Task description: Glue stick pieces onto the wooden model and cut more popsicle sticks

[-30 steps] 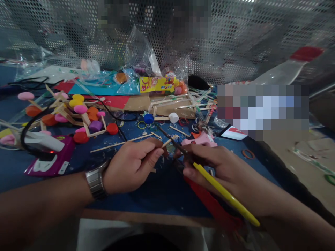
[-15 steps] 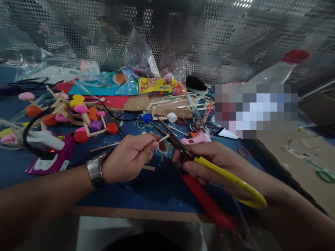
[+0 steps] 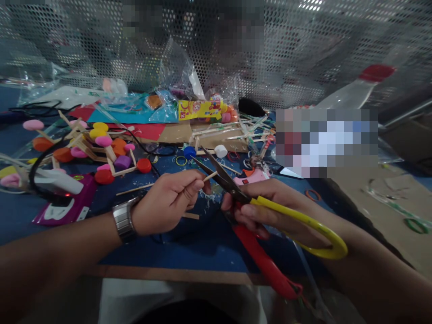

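My left hand (image 3: 170, 200), with a metal watch at its wrist, pinches a thin wooden stick (image 3: 211, 176) between thumb and forefinger. The stick's free end points right and lies at the scissor blades. In my right hand (image 3: 259, 209) are large scissors (image 3: 236, 191) with one yellow and one red handle; their blades stand apart and point up and left. Beyond the blades lie a blue cap (image 3: 189, 152) and a white cap (image 3: 221, 151), with small wooden pieces between them.
Left on the blue table (image 3: 141, 258) are a wooden stick structure with colourful clay lumps (image 3: 123, 162) and a purple box (image 3: 86, 198). A pink glue gun (image 3: 254, 176) lies beyond my right hand. Cardboard (image 3: 354, 193) and a red-capped clear bottle (image 3: 357, 92) are at the right.
The scissor blades have opened wider, with the red handle swung lower and farther from the yellow one. My left hand has barely moved and still holds the stick.
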`<state>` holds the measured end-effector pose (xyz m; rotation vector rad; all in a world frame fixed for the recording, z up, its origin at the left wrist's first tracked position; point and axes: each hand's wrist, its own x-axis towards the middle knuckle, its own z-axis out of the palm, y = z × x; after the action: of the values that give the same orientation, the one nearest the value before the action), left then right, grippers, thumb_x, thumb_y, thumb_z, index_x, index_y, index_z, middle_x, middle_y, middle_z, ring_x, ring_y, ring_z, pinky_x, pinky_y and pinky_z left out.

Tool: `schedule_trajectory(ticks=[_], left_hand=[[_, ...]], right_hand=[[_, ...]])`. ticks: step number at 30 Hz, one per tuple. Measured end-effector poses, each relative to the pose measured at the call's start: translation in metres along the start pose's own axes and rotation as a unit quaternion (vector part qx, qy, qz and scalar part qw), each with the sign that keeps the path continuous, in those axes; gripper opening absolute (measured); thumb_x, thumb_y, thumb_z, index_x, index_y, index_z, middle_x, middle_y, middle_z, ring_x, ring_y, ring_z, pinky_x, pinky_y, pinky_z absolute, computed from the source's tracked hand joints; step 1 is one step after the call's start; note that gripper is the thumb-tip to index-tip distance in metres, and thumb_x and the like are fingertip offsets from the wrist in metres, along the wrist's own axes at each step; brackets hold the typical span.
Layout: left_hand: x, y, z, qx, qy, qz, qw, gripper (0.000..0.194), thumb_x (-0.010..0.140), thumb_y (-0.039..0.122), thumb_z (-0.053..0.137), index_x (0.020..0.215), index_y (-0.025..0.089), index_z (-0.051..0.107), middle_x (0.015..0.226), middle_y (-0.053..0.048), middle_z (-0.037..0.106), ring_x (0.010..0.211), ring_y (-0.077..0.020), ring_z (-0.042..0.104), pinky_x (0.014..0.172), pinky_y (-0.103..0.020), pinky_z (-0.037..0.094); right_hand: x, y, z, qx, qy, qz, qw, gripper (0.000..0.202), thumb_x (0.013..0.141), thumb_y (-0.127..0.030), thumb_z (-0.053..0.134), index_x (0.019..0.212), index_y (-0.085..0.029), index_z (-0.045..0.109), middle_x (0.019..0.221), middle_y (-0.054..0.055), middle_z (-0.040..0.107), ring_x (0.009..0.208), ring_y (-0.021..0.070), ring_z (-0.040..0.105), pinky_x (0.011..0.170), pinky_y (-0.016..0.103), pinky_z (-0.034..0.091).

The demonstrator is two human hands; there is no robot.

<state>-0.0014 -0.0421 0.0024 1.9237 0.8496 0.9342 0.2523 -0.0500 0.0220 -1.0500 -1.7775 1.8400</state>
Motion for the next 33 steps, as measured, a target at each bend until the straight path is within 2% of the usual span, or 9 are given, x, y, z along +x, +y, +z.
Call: schedule_trajectory(ticks=[8, 19, 23, 27, 29, 31, 33], left_hand=[[0.000, -0.001, 0.002, -0.039, -0.003, -0.022, 0.999, 0.033, 0.107, 0.036, 0.040, 0.091, 0.015, 0.060, 0.057, 0.008, 0.041, 0.049, -0.0070, 0.036, 0.047, -0.016, 0.035], [0.001, 0.000, 0.004, -0.054, -0.001, -0.036, 0.998, 0.032, 0.107, 0.036, 0.041, 0.090, 0.015, 0.059, 0.057, 0.007, 0.042, 0.049, -0.0067, 0.036, 0.046, -0.016, 0.034], [0.000, -0.001, 0.006, -0.074, -0.001, -0.036, 0.997, 0.034, 0.107, 0.038, 0.040, 0.089, 0.015, 0.058, 0.058, 0.008, 0.039, 0.049, -0.0066, 0.035, 0.045, -0.017, 0.035], [-0.001, 0.001, 0.006, -0.078, 0.013, -0.033, 0.996, 0.035, 0.106, 0.038, 0.043, 0.085, 0.015, 0.059, 0.067, 0.004, 0.047, 0.050, -0.0057, 0.039, 0.044, -0.017, 0.036], [-0.002, 0.000, 0.007, -0.081, 0.021, -0.032, 0.996, 0.035, 0.106, 0.039, 0.043, 0.086, 0.016, 0.060, 0.068, 0.003, 0.049, 0.049, -0.0056, 0.040, 0.044, -0.018, 0.037], [-0.003, -0.001, 0.008, -0.107, 0.024, -0.035, 0.993, 0.034, 0.106, 0.040, 0.044, 0.088, 0.016, 0.060, 0.069, 0.003, 0.049, 0.048, -0.0059, 0.039, 0.043, -0.018, 0.037], [-0.004, -0.003, 0.009, -0.151, 0.022, -0.043, 0.987, 0.034, 0.105, 0.042, 0.045, 0.090, 0.016, 0.061, 0.067, 0.003, 0.045, 0.047, -0.0065, 0.036, 0.042, -0.019, 0.036]], right_hand=[[0.004, 0.000, -0.001, 0.028, -0.015, 0.000, 1.000, 0.038, 0.093, -0.051, 0.066, 0.105, -0.015, 0.066, 0.065, -0.003, 0.052, 0.051, 0.0076, 0.049, 0.045, 0.018, 0.041], [0.006, -0.002, 0.000, 0.066, -0.032, 0.013, 0.997, 0.040, 0.092, -0.052, 0.066, 0.103, -0.014, 0.065, 0.064, -0.003, 0.052, 0.048, 0.0076, 0.047, 0.042, 0.019, 0.038], [0.006, -0.009, 0.001, -0.031, 0.001, -0.021, 0.999, 0.040, 0.090, -0.055, 0.068, 0.102, -0.016, 0.067, 0.069, -0.002, 0.054, 0.054, 0.0079, 0.047, 0.047, 0.019, 0.040], [0.008, -0.020, 0.005, -0.141, 0.065, -0.061, 0.986, 0.037, 0.083, -0.053, 0.075, 0.091, -0.018, 0.066, 0.069, -0.003, 0.054, 0.059, 0.0096, 0.046, 0.051, 0.021, 0.040], [0.009, -0.020, 0.008, -0.217, 0.112, -0.075, 0.967, 0.035, 0.082, -0.048, 0.075, 0.098, -0.018, 0.067, 0.073, -0.001, 0.060, 0.062, 0.0123, 0.051, 0.054, 0.023, 0.043], [0.009, -0.016, 0.009, -0.300, 0.156, -0.091, 0.937, 0.039, 0.082, -0.043, 0.075, 0.112, -0.019, 0.068, 0.086, 0.004, 0.069, 0.071, 0.0167, 0.059, 0.063, 0.028, 0.049], [0.009, -0.012, 0.009, -0.350, 0.176, -0.110, 0.913, 0.043, 0.082, -0.041, 0.074, 0.119, -0.020, 0.068, 0.094, 0.007, 0.073, 0.076, 0.0201, 0.063, 0.068, 0.033, 0.052]])
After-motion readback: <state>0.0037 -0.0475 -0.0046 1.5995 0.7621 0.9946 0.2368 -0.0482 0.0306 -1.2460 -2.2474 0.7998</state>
